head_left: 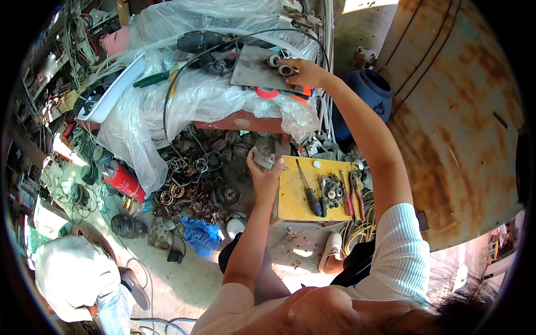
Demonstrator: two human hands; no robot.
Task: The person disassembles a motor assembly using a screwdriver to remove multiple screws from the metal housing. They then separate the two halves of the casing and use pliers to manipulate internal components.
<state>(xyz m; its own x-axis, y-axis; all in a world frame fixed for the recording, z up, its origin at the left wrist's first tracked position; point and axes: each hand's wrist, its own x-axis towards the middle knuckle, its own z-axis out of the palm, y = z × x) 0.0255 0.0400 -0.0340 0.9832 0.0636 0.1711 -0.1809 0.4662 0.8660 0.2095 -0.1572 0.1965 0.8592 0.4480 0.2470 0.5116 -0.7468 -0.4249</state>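
My left hand [264, 172] is held up over the cluttered floor and grips a small grey metal part [262, 159]. My right hand [303, 71] reaches far forward onto a grey plate [254, 70] on the plastic-covered table, fingers closed on a small white round bearing-like piece [286, 70]. A second white ring [274, 60] lies just beside it. A roll of red tape [267, 92] sits at the plate's near edge.
A yellow board [290, 204] holds a screwdriver [309, 192], pliers [353, 192] and small metal parts. Motor coils and scrap [190, 184] litter the floor beside a red cylinder [124, 180]. A blue drum [365, 95] and a rusty tank [458, 111] stand right. Another person [72, 285] crouches lower left.
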